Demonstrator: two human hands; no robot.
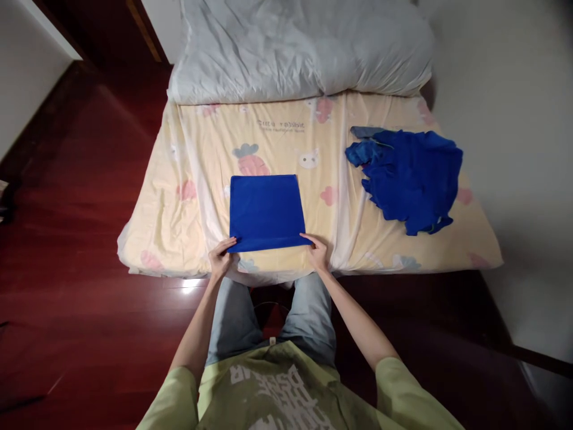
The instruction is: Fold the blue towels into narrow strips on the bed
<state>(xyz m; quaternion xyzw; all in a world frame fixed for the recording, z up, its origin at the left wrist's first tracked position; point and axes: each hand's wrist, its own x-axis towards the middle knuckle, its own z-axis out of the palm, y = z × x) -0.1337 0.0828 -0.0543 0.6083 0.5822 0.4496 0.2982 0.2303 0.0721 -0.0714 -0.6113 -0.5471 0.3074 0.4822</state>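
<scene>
Blue folded cloth [265,212], flat and squared, lying just beyond my fingertips on the bed sheet [188,149]. My left hand [220,257] pinches its near left corner, fingers closed on the fabric; my right hand [317,251] grips the near right corner likewise. Farther out, to the right of my right hand, a rumpled heap of blue cloths [409,179]. Farthest, a grey-white duvet [299,48].

The left hand [221,255] and right hand [319,251] each pinch a near corner of the folded blue cloth [265,212] on the bed [188,227]. A crumpled blue pile [412,176] lies at two o'clock, well apart.
</scene>
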